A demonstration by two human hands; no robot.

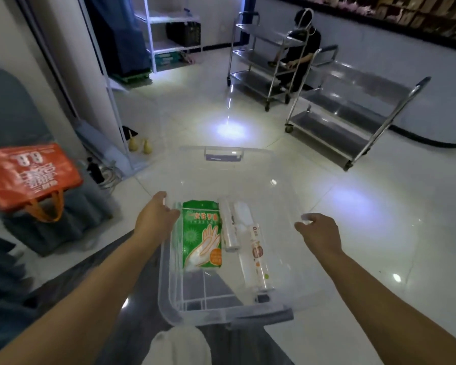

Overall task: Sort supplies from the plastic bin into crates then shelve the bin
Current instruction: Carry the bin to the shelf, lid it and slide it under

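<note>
Above glossy tiled floor [379, 233], we hold clear plastic bin [248, 164] out in front, our two hands on its long rims. Left hand [157, 213] grips left rim, fingers curled over edge. Right hand [317, 230] grips right rim, fingers curled inward. Inside bin: green glove packet [202, 237] at left, clear bag roll [229, 227] just beside it, longer printed roll [257, 259] at right. Orange tote bag [30, 175] off left; steel trolleys [348, 114] ahead, well apart.
</note>
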